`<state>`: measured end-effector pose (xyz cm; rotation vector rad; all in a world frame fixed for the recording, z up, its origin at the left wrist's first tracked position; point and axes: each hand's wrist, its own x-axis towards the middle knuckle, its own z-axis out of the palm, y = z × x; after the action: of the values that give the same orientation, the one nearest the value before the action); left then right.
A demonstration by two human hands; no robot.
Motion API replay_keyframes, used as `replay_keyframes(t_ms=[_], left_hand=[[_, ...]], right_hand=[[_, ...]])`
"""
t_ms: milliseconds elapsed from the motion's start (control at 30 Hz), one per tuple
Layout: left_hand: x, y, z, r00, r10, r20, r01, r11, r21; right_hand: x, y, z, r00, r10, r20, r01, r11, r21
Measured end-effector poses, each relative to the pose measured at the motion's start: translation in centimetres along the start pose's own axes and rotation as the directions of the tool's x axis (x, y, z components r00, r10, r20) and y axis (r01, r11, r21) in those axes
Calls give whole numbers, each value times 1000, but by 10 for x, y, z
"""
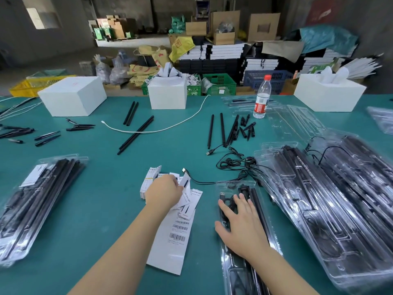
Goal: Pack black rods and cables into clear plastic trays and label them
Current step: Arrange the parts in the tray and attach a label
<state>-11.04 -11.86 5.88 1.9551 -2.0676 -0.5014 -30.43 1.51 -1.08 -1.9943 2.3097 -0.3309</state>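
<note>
On green table [102, 205], left hand [163, 191] at labels [182, 209], right hand [240, 226] atop tray [274, 248].

Left hand [163, 191] pinching a label [184, 184] from the stack, right hand [240, 224] pressing flat on a packed tray [274, 237] — green table [95, 209]

Two bare forearms, entering from the bottom edge, with no sleeve reaching as far as the visible part of either arm. No glove on the left hand [163, 191] or the right hand [242, 226]. No watch, band or ring showing on the upper sides of the wrists and fingers. Fingernails on the right hand short, apparently unpainted, though too small to tell for sure. Slim wrists, smooth backs of the hands.
</note>
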Motion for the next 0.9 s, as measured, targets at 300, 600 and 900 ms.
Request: replay_keyframes(t_ms=[300,600,900], left_hand=[[-31,31,29,928,14,373,249,721,-647],[-40,43,52,942,20,334,187,796,-575],[-40,49,51,909,16,416,311,636,-706]], right_hand=[[1,1,3,1000,2,-14,-1,999,47],[1,0,3,1000,-1,-13,2,998,69],[-1,0,0,1000,-7,-15,9,995,95]])
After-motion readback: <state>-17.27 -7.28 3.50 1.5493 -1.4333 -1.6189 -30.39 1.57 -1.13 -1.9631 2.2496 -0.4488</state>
